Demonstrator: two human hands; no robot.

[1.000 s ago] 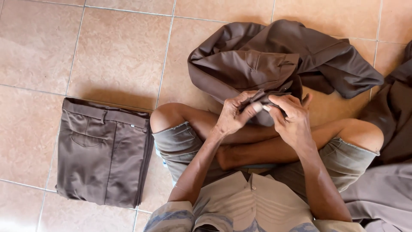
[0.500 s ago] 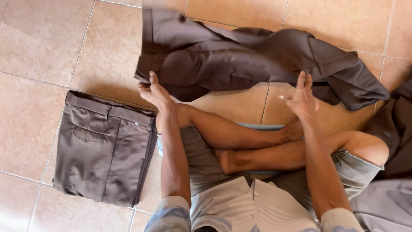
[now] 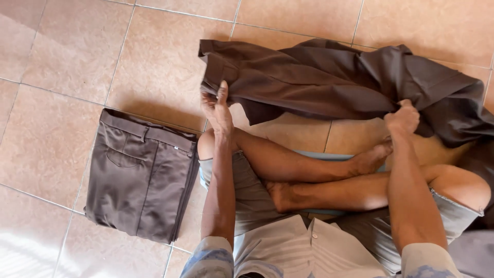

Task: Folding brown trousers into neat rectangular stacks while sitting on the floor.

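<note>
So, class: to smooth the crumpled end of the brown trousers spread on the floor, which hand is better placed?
Probably the right hand: it grips the brown trousers beside their bunched folds, while the left hand holds the flatter waistband end.

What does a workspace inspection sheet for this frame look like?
Surface: tiled floor, beige-pink; the person sits on it cross-legged.
Job's things: brown trousers spread out unfolded ahead of the legs.
Clutter: folded brown trousers lying flat on the person's left; more dark cloth at the right edge.
Grippers: left hand grips the trousers' waist end; right hand is closed on the fabric further along.
Cables: nothing seen.
Surroundings: only floor tiles; sunlight patch at lower left.
</note>
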